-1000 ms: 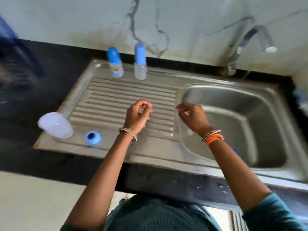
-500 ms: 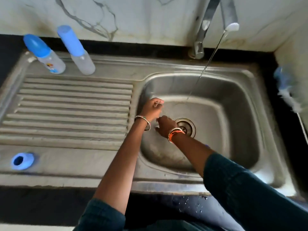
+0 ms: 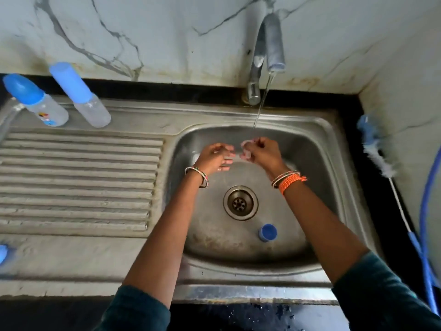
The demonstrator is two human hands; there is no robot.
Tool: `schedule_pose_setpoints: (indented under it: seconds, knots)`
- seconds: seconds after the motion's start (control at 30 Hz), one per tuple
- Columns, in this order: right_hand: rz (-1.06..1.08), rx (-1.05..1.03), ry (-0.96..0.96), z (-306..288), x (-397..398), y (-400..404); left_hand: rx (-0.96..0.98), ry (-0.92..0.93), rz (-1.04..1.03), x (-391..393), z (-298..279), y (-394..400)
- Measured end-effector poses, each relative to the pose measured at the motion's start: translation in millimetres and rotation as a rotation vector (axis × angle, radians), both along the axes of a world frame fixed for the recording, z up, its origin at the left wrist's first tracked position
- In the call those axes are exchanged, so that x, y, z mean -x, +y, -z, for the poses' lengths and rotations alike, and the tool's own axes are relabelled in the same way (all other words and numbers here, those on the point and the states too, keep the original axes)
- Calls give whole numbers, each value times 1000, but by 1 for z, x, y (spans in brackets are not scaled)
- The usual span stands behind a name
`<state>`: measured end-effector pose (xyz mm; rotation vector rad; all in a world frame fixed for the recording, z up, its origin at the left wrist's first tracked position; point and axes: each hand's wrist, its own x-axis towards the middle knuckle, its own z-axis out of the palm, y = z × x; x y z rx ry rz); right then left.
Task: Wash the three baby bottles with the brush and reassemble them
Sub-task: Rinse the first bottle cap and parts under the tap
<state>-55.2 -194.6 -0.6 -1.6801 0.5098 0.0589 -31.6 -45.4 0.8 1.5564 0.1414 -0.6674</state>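
Observation:
Both my hands are over the steel sink basin [image 3: 317, 187], just below the thin water stream [image 3: 261, 103]. My right hand [image 3: 262, 151] pinches a small clear teat [image 3: 245, 151] in its fingertips. My left hand [image 3: 214, 157] is a short gap to its left, fingers loosely bent, holding nothing that I can see. Two capped bottles stand at the back left: one with a rounded blue cap [image 3: 35, 101] and one with a tall blue cap [image 3: 81, 96]. A blue screw ring [image 3: 267, 232] lies in the basin. The bottle brush [image 3: 379, 154] leans by the right wall.
The tap [image 3: 265, 56] runs above the basin; the drain [image 3: 240, 203] sits in its middle. A ribbed drainboard [image 3: 76, 182] spreads to the left, with another blue part [image 3: 2, 253] at its front left edge. A blue hose [image 3: 427, 211] hangs at the far right.
Both hands rose from near the drain to the back of the basin under the stream and moved slightly apart. The right hand keeps the teat. The view shifted right.

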Motion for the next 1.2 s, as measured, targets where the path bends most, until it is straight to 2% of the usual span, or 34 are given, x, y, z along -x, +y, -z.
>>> schedule_pose_setpoints:
  seconds: [0.13,0.2,0.33,0.4,0.47,0.57,0.63,0.73,0.87,0.97,1.1,1.2]
  knots:
    - [9,87,-132,-37,-8,-9,161,-92,0,-5,-33,-20]
    - [10,149,-201,-44,-11,-9,180,-171,8,-6,-39,-27]
    - [-114,141,-224,-49,-9,-6,201,-248,-164,-3,-45,-29]
    - [-121,109,-205,-48,-8,-5,157,-259,-192,-1,-48,-28]
    - [2,80,-183,-48,-10,-2,98,-293,-145,2,-50,-30]
    - [161,45,-154,-55,-13,6,-71,-463,-103,6,-50,-36]
    - [116,-34,-166,-61,-12,10,-202,-546,-150,2,-50,-39]
    - [-23,-128,-175,-66,-9,10,-270,-490,-209,-9,-52,-36]
    - [84,-13,-195,-57,-16,5,-304,-462,-18,-7,-60,-32]
    - [118,45,-188,-54,-22,7,-221,-473,10,-5,-60,-38]
    - [-82,-129,-172,-54,-13,6,-102,-425,-87,-12,-60,-35]
    - [-75,-69,-216,-49,-10,5,-93,-367,-106,-15,-61,-33]
